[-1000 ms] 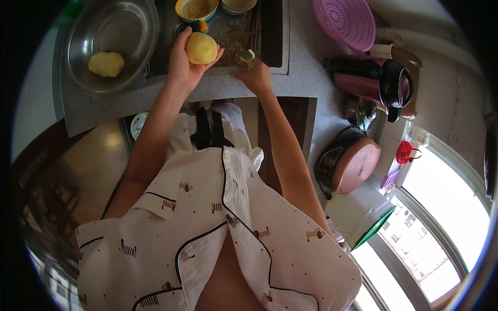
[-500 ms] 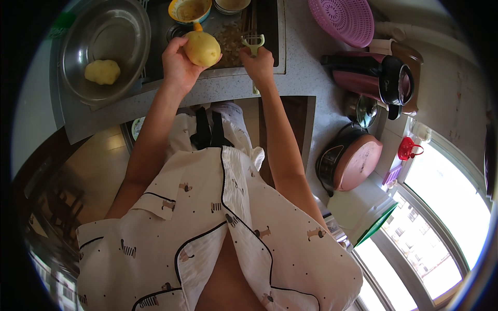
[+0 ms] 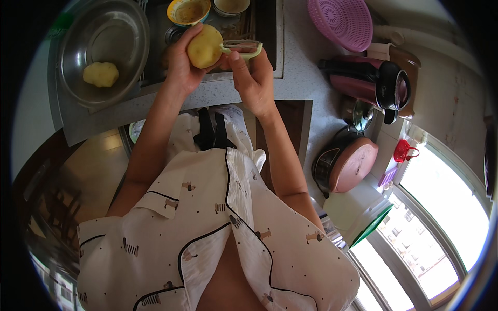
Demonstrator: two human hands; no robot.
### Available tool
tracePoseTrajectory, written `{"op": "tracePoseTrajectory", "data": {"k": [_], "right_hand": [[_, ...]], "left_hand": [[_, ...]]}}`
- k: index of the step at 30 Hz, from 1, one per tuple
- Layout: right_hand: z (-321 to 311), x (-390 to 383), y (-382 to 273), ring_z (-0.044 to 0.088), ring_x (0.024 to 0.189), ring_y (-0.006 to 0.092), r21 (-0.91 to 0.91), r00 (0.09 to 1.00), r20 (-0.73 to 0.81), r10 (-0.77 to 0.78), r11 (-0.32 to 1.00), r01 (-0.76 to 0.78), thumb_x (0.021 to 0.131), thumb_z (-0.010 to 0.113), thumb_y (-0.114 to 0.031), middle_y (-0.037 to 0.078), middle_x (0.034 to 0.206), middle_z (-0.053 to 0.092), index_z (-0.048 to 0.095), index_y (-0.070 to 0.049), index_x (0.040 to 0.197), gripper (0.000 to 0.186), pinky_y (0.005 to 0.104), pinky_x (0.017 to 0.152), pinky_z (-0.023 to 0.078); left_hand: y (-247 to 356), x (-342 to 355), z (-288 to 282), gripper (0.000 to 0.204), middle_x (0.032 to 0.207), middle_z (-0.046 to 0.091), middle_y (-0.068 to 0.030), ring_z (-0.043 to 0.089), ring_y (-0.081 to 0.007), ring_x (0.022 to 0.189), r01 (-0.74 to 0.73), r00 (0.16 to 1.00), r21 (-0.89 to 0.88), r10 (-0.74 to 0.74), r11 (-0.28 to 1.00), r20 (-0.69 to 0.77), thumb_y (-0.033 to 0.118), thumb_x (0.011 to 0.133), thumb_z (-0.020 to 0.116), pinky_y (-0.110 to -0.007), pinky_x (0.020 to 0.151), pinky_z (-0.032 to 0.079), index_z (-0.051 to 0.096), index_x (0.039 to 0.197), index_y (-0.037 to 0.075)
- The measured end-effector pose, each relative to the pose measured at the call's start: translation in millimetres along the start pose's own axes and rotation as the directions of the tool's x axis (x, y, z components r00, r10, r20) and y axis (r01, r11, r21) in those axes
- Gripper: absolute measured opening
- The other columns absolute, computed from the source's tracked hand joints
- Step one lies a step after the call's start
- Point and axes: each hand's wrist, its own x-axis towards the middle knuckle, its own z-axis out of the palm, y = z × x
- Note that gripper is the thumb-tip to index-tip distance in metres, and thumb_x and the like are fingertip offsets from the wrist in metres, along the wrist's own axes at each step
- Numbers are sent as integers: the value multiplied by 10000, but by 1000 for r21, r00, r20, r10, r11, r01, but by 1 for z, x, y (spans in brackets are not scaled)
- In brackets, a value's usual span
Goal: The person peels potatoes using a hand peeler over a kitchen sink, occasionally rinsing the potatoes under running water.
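My left hand [image 3: 185, 65] is closed around a yellow potato [image 3: 205, 46], held up over the front edge of the sink area. In my right hand [image 3: 255, 80] is a pale green vegetable peeler [image 3: 241, 47], turned sideways, its blade end right by the potato's right side. Whether the blade touches the skin I cannot tell. To the left, a peeled potato [image 3: 100, 74] lies in a large steel basin [image 3: 136, 52].
Bowls stand at the back: a yellow-rimmed one [image 3: 189, 11] and a white one [image 3: 231, 5]. Along the right counter are a pink colander [image 3: 341, 23], a dark red electric kettle [image 3: 358, 80], a glass-lidded pot [image 3: 358, 114] and a pink pan [image 3: 354, 165]. The counter edge [image 3: 119, 103] runs before me.
My right hand has brought the peeler left to the potato and turned it from upright to sideways. The left hand has shifted slightly, still holding the potato.
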Motion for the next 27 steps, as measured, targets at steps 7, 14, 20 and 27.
{"op": "tracePoseTrajectory", "data": {"k": [7, 14, 20, 27], "right_hand": [[0, 0, -12, 609, 810, 125, -115, 998, 52, -28, 993, 34, 1010, 581, -164, 77, 876, 666, 562, 18, 1059, 190, 277, 731, 494], [-9, 0, -18, 604, 814, 123, -147, 997, 65, -47, 988, 57, 1010, 581, -157, 81, 881, 667, 555, 19, 1062, 185, 276, 728, 492], [-16, 1, -21, 609, 794, 130, -173, 995, 83, -53, 983, 67, 1010, 581, -157, 93, 861, 676, 541, 19, 1045, 183, 278, 715, 492], [-27, 6, -32, 624, 755, 139, -298, 989, 117, -95, 946, 127, 1010, 575, -152, 106, 822, 682, 524, 10, 1028, 171, 285, 679, 495]], "left_hand": [[0, -4, 12, 312, 1015, 688, -26, 679, -164, 934, 59, 997, -47, -56, 997, 50, 379, 928, 643, -347, 775, 564, 637, 1100, 119], [-4, -7, 28, 316, 932, 707, -28, 700, -163, 825, 73, 997, -69, -71, 995, 27, 384, 931, 625, -291, 637, 573, 656, 1050, 93], [-4, -6, 32, 332, 943, 703, -49, 699, -184, 848, 103, 994, -49, -101, 993, 40, 388, 906, 644, -332, 692, 589, 663, 1032, 82], [-7, 0, 44, 358, 952, 690, -64, 690, -198, 855, 111, 993, -42, -110, 993, 41, 393, 868, 676, -368, 730, 590, 653, 1044, 82]]}}
